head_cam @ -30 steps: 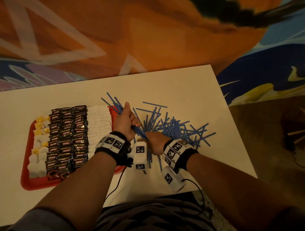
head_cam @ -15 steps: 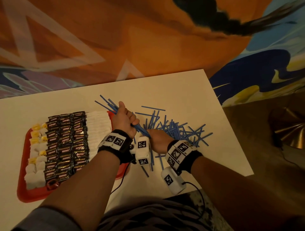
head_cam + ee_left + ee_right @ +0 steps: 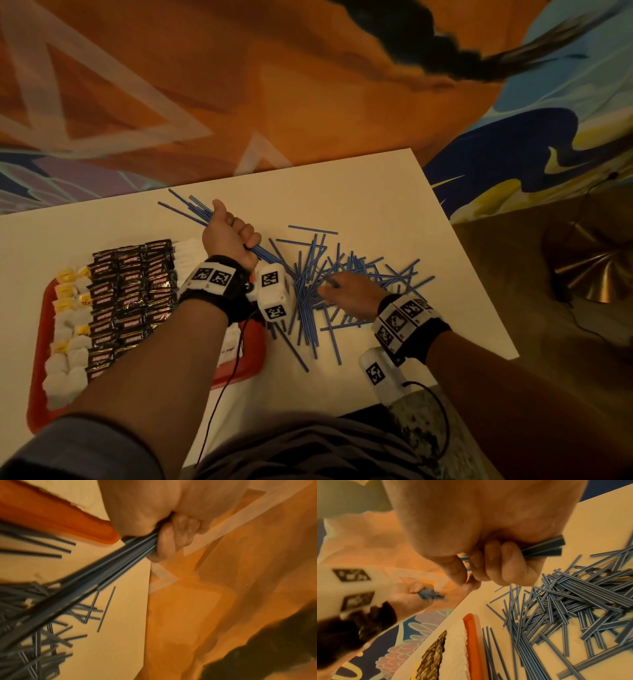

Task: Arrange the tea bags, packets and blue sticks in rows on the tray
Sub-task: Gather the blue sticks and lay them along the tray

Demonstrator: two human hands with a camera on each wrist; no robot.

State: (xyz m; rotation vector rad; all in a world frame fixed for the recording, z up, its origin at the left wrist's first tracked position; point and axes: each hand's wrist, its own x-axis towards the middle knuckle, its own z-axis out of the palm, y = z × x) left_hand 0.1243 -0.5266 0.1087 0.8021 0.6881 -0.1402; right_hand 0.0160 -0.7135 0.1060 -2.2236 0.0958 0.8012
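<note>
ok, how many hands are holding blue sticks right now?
2. Left hand grips a bundle by the tray's far corner; right hand holds a few sticks over the loose pile.

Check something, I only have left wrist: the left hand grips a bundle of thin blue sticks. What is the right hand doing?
Observer: The right hand has its fingers curled round a few thin blue sticks, just above the loose pile.
Operator: Tray contents?
Observer: The red plastic tray holds columns of dark foil packets with white bags on both sides. No sticks show on its visible part.
Operator: Where is the left hand?
Observer: The left hand holds its blue bundle beside the tray's far right corner.
</note>
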